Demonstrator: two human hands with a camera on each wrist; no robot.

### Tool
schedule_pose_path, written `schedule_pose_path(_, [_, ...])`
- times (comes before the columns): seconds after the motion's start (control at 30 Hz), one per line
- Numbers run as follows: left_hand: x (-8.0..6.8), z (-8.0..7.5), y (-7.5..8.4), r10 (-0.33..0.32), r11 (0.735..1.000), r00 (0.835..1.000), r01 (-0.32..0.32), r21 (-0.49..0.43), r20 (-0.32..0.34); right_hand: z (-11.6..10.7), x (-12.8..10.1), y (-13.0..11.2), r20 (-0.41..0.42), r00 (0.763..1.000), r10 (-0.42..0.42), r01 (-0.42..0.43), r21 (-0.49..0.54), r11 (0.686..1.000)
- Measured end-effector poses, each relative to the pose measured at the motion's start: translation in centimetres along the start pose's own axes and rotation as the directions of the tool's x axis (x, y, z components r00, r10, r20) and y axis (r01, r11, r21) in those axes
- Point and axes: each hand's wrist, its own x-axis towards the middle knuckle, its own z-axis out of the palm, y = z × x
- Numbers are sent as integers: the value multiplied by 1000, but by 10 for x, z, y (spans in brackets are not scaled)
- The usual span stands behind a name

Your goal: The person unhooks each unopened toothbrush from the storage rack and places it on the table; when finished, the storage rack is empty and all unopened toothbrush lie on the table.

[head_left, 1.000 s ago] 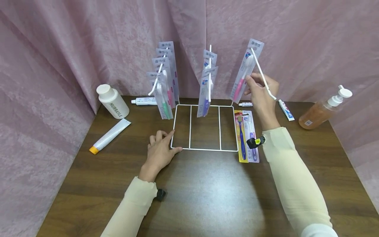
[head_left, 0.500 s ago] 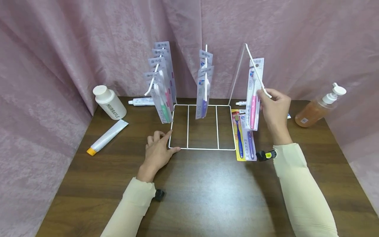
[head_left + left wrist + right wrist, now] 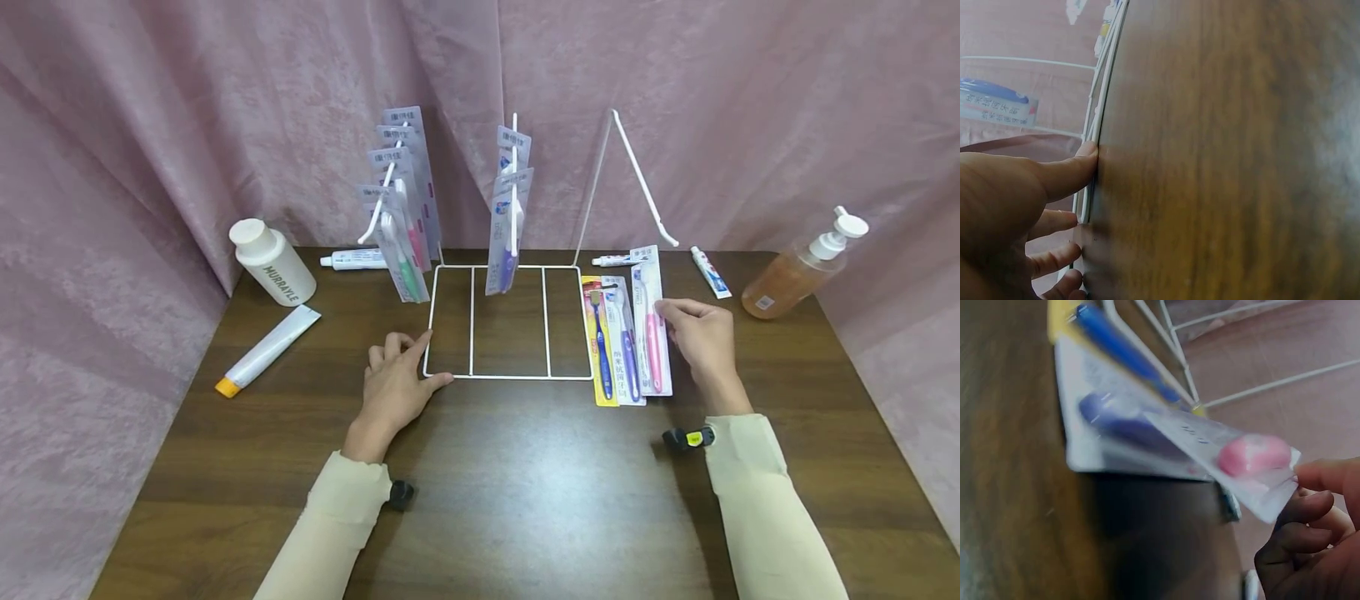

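A packaged pink toothbrush (image 3: 654,342) is pinched at its right edge by my right hand (image 3: 701,337); its pink handle end (image 3: 1254,455) shows in the right wrist view. It is over the table's right part, beside a packaged purple toothbrush (image 3: 628,354) and a yellow-backed packaged blue toothbrush (image 3: 602,346). My left hand (image 3: 396,383) touches the near left corner of the white wire rack (image 3: 510,378), thumb on the front wire and index finger on the side wire. Packaged toothbrushes hang on the rack's left hook (image 3: 386,187) and middle hook (image 3: 514,200); its right hook (image 3: 641,179) is bare.
On the left stand a white bottle (image 3: 276,262) and a lying tube with an orange cap (image 3: 266,352). Small toothpaste tubes lie behind the rack (image 3: 356,259) and at the right (image 3: 710,272). An amber pump bottle (image 3: 795,267) stands far right, before a pink curtain (image 3: 300,108).
My right hand has drawn the pink toothbrush forward off the right hook and lowered it toward the table beside the purple one. My left hand keeps its place at the rack corner.
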Motion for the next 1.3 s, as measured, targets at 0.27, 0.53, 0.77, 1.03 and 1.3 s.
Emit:
schedule_pose_path(0.27, [-1,-1,1,-16,1000,1000,16,17,13,0,6,16,90,993,76,-66,-102,993])
schedule_pose_path(0.53, [-1,-1,0,-17,1000,1000,16,9,16,-2,10,22,130,989,68,-44,-182,982])
schedule_pose_path(0.77, [0,-2,1,-21,1000,1000,21,6,17,-1,9,23,93,995,22,4,-267,964])
schedule_pose_path(1.03, [1,-3,3,-19,1000,1000,19,10,15,0,9,21,54,998,27,-8,-319,948])
schedule_pose_path(1.3, [0,-2,2,-25,1000,999,26,-3,20,2,8,23,36,999,38,-24,-325,945])
